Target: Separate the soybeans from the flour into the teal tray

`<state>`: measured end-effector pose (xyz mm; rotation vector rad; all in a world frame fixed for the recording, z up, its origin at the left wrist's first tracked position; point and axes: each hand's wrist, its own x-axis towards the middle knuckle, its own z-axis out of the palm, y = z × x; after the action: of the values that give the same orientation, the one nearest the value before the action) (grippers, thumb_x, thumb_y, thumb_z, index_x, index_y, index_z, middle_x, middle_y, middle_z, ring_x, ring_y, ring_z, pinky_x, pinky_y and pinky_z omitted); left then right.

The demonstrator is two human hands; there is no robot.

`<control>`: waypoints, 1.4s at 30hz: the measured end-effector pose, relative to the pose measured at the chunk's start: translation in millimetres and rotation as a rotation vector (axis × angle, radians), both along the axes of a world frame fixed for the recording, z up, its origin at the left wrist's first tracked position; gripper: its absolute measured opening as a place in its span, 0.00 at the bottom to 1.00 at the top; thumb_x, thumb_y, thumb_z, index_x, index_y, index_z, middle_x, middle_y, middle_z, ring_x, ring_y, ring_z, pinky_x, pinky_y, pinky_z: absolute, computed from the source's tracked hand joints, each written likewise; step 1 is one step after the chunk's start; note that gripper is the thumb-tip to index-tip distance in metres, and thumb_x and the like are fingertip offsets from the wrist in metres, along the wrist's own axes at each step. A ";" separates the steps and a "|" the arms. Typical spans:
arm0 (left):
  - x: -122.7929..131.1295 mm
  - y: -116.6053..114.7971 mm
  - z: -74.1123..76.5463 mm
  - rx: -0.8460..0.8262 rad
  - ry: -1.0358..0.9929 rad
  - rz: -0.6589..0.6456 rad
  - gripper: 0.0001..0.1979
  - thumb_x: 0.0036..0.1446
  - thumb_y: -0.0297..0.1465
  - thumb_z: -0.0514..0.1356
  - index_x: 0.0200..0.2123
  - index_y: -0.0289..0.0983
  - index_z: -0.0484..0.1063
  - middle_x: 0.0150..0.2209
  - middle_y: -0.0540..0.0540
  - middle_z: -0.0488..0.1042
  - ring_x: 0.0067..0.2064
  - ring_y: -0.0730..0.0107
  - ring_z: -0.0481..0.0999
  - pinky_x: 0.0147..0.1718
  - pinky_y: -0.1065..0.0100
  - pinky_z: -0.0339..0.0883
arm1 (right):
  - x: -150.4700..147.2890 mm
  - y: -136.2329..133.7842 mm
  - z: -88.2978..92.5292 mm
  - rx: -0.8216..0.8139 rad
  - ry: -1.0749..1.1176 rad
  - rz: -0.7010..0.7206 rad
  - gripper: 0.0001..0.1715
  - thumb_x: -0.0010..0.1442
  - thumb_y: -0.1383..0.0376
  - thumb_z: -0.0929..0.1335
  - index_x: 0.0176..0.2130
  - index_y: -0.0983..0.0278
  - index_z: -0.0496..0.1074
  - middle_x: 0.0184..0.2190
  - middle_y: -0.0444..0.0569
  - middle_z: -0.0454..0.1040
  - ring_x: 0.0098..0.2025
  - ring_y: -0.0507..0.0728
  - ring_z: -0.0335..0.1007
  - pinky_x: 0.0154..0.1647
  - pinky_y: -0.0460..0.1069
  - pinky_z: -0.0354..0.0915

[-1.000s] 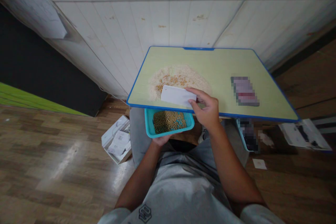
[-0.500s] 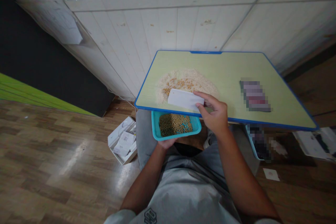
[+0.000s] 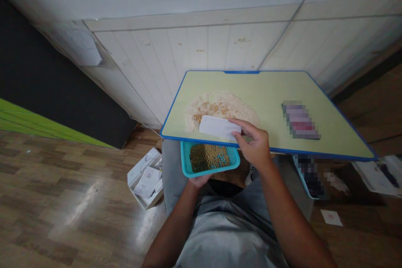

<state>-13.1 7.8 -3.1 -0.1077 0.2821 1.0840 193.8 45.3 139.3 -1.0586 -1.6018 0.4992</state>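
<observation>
My right hand (image 3: 256, 144) pinches a white card (image 3: 218, 127) and holds it on the near edge of a small green table with a blue rim (image 3: 273, 88). Just beyond the card lies a flat pile of white rice mixed with yellow beans (image 3: 220, 109). Under the table's front edge my left hand (image 3: 199, 180) holds up a teal tray (image 3: 186, 163) from below; the tray is filled with yellow beans (image 3: 209, 157). Only the left hand's fingertips show beneath the tray.
A blurred-out flat object (image 3: 300, 120) lies on the right of the table. On the wooden floor sit an open white box (image 3: 146, 176) at the left, papers (image 3: 377, 173) at the right and a blurred container (image 3: 309, 171) under the table. White wall panels stand behind.
The view has shifted a little. My hands, the card and the tray keep the same places relative to the table edge.
</observation>
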 end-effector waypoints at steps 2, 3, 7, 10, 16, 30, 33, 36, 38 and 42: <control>-0.2 0.9 -4.2 -0.019 0.002 0.022 0.34 0.75 0.49 0.43 0.79 0.47 0.48 0.78 0.43 0.58 0.80 0.39 0.48 0.69 0.19 0.47 | -0.6 0.1 1.2 0.008 0.001 0.003 0.24 0.63 0.70 0.70 0.56 0.54 0.82 0.53 0.47 0.86 0.52 0.60 0.85 0.50 0.58 0.83; -0.4 1.2 -6.2 -0.029 0.006 0.032 0.34 0.75 0.49 0.42 0.79 0.48 0.49 0.77 0.44 0.58 0.80 0.40 0.49 0.70 0.20 0.48 | -0.9 0.0 1.8 0.012 0.001 0.003 0.24 0.63 0.70 0.70 0.55 0.54 0.82 0.53 0.47 0.86 0.52 0.60 0.85 0.51 0.58 0.83; -2.2 0.3 -12.5 -0.036 0.016 0.000 0.31 0.76 0.46 0.41 0.78 0.53 0.51 0.78 0.47 0.57 0.79 0.44 0.50 0.71 0.24 0.49 | -1.3 0.2 2.9 0.017 0.000 0.016 0.24 0.63 0.71 0.70 0.56 0.54 0.82 0.52 0.46 0.86 0.52 0.59 0.85 0.50 0.57 0.83; -3.8 -1.1 -17.2 -0.025 0.004 -0.007 0.31 0.76 0.46 0.40 0.77 0.52 0.53 0.78 0.46 0.57 0.80 0.43 0.50 0.71 0.24 0.48 | -0.5 0.6 2.2 0.019 -0.001 0.029 0.25 0.64 0.71 0.69 0.57 0.54 0.81 0.53 0.46 0.86 0.53 0.59 0.85 0.52 0.57 0.82; -10.3 -1.2 -41.5 0.073 -0.036 -0.014 0.31 0.75 0.47 0.40 0.76 0.53 0.57 0.78 0.47 0.57 0.81 0.44 0.43 0.72 0.24 0.41 | 0.9 2.0 1.4 0.041 -0.012 0.020 0.24 0.64 0.70 0.69 0.56 0.52 0.82 0.52 0.46 0.86 0.53 0.59 0.85 0.53 0.56 0.82; -4.6 -5.6 -34.0 0.027 0.241 0.003 0.33 0.75 0.51 0.40 0.74 0.48 0.63 0.77 0.44 0.59 0.78 0.35 0.55 0.70 0.21 0.45 | 4.2 2.8 0.3 0.059 -0.033 -0.020 0.23 0.65 0.70 0.69 0.55 0.54 0.83 0.51 0.46 0.87 0.53 0.60 0.86 0.56 0.54 0.80; -7.7 -3.0 -36.1 0.049 0.180 -0.036 0.35 0.74 0.52 0.41 0.76 0.46 0.58 0.78 0.43 0.58 0.79 0.35 0.50 0.70 0.19 0.40 | 3.7 2.6 0.2 0.058 -0.031 -0.029 0.22 0.65 0.70 0.69 0.54 0.55 0.83 0.51 0.47 0.87 0.52 0.60 0.86 0.55 0.54 0.81; -10.8 -1.3 -43.7 0.144 0.140 -0.076 0.33 0.73 0.51 0.45 0.74 0.48 0.62 0.78 0.46 0.57 0.80 0.37 0.45 0.71 0.22 0.36 | 3.6 2.3 1.0 0.055 -0.029 -0.034 0.21 0.65 0.70 0.69 0.54 0.55 0.83 0.51 0.47 0.87 0.52 0.60 0.86 0.55 0.54 0.81; -11.8 -1.2 -48.6 0.243 0.124 -0.102 0.31 0.72 0.52 0.47 0.70 0.50 0.70 0.79 0.49 0.56 0.81 0.38 0.42 0.72 0.23 0.35 | 3.6 1.9 2.0 0.060 -0.036 -0.032 0.21 0.65 0.70 0.69 0.54 0.56 0.83 0.51 0.47 0.87 0.52 0.60 0.86 0.54 0.53 0.81; -10.8 -2.5 -51.3 0.379 0.106 -0.123 0.29 0.69 0.54 0.49 0.65 0.54 0.75 0.78 0.53 0.57 0.81 0.40 0.41 0.73 0.27 0.37 | 4.1 0.7 3.9 0.067 -0.059 -0.036 0.20 0.66 0.69 0.69 0.54 0.57 0.83 0.51 0.48 0.87 0.52 0.60 0.86 0.54 0.53 0.81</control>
<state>-23.9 5.4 -54.4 0.3026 0.1716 1.0046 197.8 46.0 143.2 -1.0586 -1.6374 0.3909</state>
